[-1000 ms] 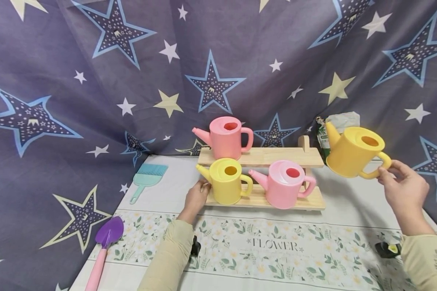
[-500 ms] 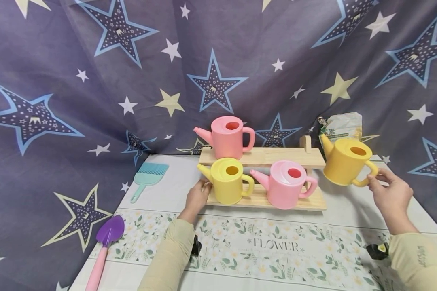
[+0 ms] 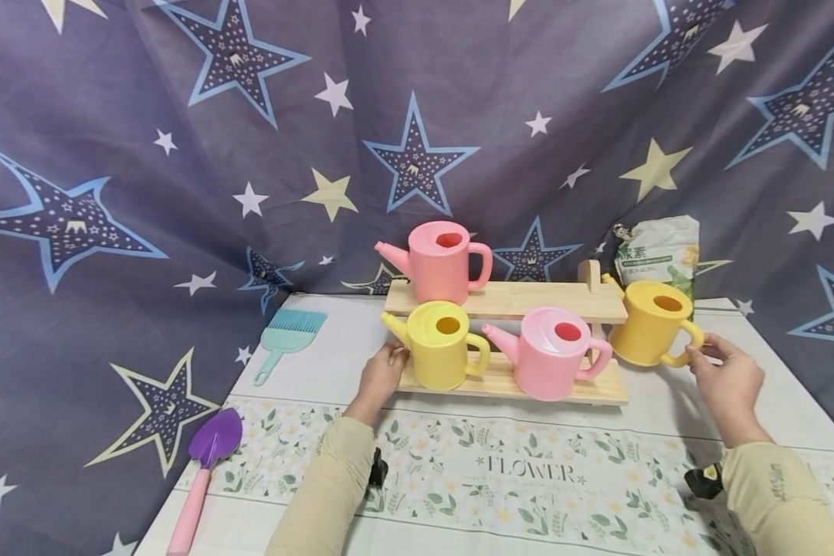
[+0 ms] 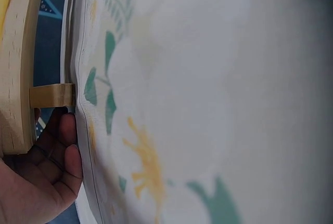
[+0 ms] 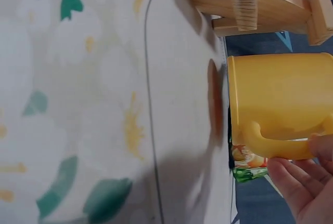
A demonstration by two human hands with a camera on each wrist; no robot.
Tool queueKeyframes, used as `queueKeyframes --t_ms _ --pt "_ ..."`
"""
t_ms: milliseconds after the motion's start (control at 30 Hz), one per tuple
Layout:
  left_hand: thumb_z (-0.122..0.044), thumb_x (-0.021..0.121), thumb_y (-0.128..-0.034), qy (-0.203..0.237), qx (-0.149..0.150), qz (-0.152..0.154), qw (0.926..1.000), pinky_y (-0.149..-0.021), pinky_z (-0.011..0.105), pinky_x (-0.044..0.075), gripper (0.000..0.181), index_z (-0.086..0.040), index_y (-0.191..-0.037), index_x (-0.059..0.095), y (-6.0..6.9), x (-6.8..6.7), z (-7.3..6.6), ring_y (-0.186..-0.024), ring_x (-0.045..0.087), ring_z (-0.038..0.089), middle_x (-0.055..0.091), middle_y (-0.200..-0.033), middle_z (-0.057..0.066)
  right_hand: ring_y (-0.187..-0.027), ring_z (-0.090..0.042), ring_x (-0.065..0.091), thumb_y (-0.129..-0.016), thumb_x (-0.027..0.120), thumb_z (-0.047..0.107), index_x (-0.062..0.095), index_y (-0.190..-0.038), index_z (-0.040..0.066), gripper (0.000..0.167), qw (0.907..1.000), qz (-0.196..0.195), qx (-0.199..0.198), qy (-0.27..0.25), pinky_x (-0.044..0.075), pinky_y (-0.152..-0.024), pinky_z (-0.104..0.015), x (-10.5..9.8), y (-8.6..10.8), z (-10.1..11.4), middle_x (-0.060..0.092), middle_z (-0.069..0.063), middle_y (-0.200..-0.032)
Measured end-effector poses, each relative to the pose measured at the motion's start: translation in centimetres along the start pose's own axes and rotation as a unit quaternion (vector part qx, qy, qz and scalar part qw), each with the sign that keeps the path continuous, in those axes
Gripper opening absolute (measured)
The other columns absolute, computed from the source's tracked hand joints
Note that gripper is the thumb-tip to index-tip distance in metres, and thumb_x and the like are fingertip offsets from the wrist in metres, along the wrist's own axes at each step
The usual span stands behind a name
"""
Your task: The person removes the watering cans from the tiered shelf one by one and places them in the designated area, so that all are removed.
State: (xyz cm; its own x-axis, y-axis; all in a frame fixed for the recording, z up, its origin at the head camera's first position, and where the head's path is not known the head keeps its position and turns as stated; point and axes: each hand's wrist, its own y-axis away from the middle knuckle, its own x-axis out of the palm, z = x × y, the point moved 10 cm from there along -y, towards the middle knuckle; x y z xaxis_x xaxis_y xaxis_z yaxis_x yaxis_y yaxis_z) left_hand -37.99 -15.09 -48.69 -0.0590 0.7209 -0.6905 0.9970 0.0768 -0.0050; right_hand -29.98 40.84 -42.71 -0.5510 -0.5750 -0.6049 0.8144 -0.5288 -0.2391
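Observation:
My left hand (image 3: 381, 374) grips the left end of a two-tier wooden shelf (image 3: 503, 300). In the left wrist view its fingers curl under the board, beside a small wooden foot. My right hand (image 3: 728, 378) pinches the handle of a deep-yellow watering can (image 3: 645, 333), just right of the shelf; the right wrist view shows the can's base (image 5: 234, 96) low, seemingly just above the table. A lighter yellow watering can (image 3: 436, 357) and a light-pink watering can (image 3: 545, 364) stand on the lower board. On the upper board, at left, stands a coral-pink watering can (image 3: 436, 266).
Behind the deep-yellow can stands a white-and-green bag (image 3: 667, 245) with a clip. At left lie a teal brush (image 3: 290, 333) and a purple trowel (image 3: 215, 436) with a pink handle. A star-patterned curtain (image 3: 500, 62) hangs behind the cloth-covered table (image 3: 452, 525).
My right hand has moved left and down with the deep-yellow watering can, from raised at the far right to low beside the shelf. My left hand has stayed at the shelf's left end.

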Motion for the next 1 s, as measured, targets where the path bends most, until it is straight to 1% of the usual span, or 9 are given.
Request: queueKeyframes --t_ms 367,433,500,600,667,767,800,900,1000 --pt "-0.038 0.047 -0.1026 -0.001 0.003 0.001 1.0000 -0.098 0.053 0.045 0.040 -0.012 -0.132 0.057 0.0 0.2 0.0 -0.119 0.056 0.037 0.059 -0.133 0.015 -0.056 0.017 0.040 -0.097 0.058 0.012 0.053 -0.134 -0.005 0.041 0.9983 0.038 0.043 0.007 0.045 -0.050 -0.008 1.7 0.1 -2.0 0.060 -0.028 -0.125" --pt "-0.038 0.047 -0.1027 -0.001 0.003 0.001 1.0000 -0.098 0.053 0.044 0.040 -0.012 -0.132 0.057 0.0 0.2 -0.1 -0.120 0.056 0.037 0.059 -0.133 0.016 -0.061 0.008 0.051 -0.097 0.058 0.011 0.051 -0.135 -0.005 0.041 0.9979 0.045 0.046 0.007 0.046 -0.051 -0.009 1.9 0.1 -2.2 0.058 -0.029 -0.126" --pt "-0.038 0.047 -0.1027 -0.001 0.002 0.001 1.0000 -0.098 0.053 0.044 0.040 -0.012 -0.132 0.057 0.1 0.1 -0.1 -0.120 0.056 0.037 0.059 -0.132 0.016 -0.071 -0.010 0.064 -0.097 0.058 0.011 0.051 -0.134 -0.005 0.041 0.9978 0.049 0.043 0.013 0.045 -0.051 -0.009 1.9 0.1 -2.1 0.058 -0.029 -0.126" --pt "-0.038 0.047 -0.1028 0.000 0.000 0.001 1.0000 -0.098 0.053 0.044 0.041 -0.012 -0.132 0.056 0.1 0.1 -0.1 -0.121 0.055 0.037 0.059 -0.133 0.016 -0.100 -0.039 0.066 -0.096 0.059 0.010 0.050 -0.135 -0.005 0.042 0.9982 0.043 0.029 0.028 0.051 -0.059 -0.017 1.5 0.3 -1.5 0.057 -0.029 -0.128" --pt "-0.038 0.047 -0.1028 0.001 0.000 0.002 1.0000 -0.099 0.053 0.044 0.041 -0.012 -0.133 0.056 0.1 0.1 -0.1 -0.122 0.055 0.036 0.058 -0.134 0.015 -0.113 -0.046 0.058 -0.096 0.060 0.012 0.048 -0.137 -0.005 0.045 0.9986 0.037 0.019 0.034 0.055 -0.073 -0.030 1.1 0.4 -0.9 0.055 -0.028 -0.131" --pt "-0.039 0.047 -0.1028 0.003 -0.001 0.004 1.0000 -0.100 0.053 0.043 0.042 -0.012 -0.134 0.055 0.2 0.1 -0.1 -0.123 0.054 0.036 0.057 -0.136 0.015 -0.120 -0.046 0.053 -0.097 0.059 0.016 0.047 -0.140 -0.003 0.048 0.9990 0.018 0.002 0.040 0.047 -0.094 -0.051 0.3 0.6 0.3 0.053 -0.026 -0.136" --pt "-0.039 0.047 -0.1027 0.004 -0.002 0.004 1.0000 -0.100 0.053 0.043 0.042 -0.012 -0.134 0.055 0.2 0.1 -0.1 -0.123 0.054 0.036 0.057 -0.136 0.015 -0.121 -0.046 0.052 -0.098 0.059 0.017 0.048 -0.140 -0.002 0.048 0.9992 0.006 -0.006 0.039 0.043 -0.097 -0.054 -0.1 0.7 0.7 0.053 -0.025 -0.136" --pt "-0.039 0.046 -0.1027 0.004 -0.001 0.004 1.0000 -0.099 0.053 0.043 0.042 -0.012 -0.134 0.055 0.3 0.0 -0.2 -0.122 0.054 0.037 0.057 -0.135 0.016 -0.121 -0.044 0.052 -0.098 0.060 0.022 0.051 -0.139 0.001 0.047 0.9984 -0.031 -0.031 0.035 0.040 -0.100 -0.055 -1.1 1.1 2.4 0.055 -0.020 -0.135" --pt "-0.039 0.046 -0.1026 0.003 -0.002 0.003 1.0000 -0.100 0.053 0.043 0.042 -0.012 -0.133 0.056 0.3 0.0 -0.2 -0.122 0.054 0.037 0.057 -0.135 0.016 -0.121 -0.043 0.054 -0.097 0.062 0.023 0.055 -0.136 0.004 0.044 0.9969 -0.057 -0.055 0.007 0.040 -0.101 -0.053 -1.9 1.6 4.3 0.058 -0.017 -0.134"
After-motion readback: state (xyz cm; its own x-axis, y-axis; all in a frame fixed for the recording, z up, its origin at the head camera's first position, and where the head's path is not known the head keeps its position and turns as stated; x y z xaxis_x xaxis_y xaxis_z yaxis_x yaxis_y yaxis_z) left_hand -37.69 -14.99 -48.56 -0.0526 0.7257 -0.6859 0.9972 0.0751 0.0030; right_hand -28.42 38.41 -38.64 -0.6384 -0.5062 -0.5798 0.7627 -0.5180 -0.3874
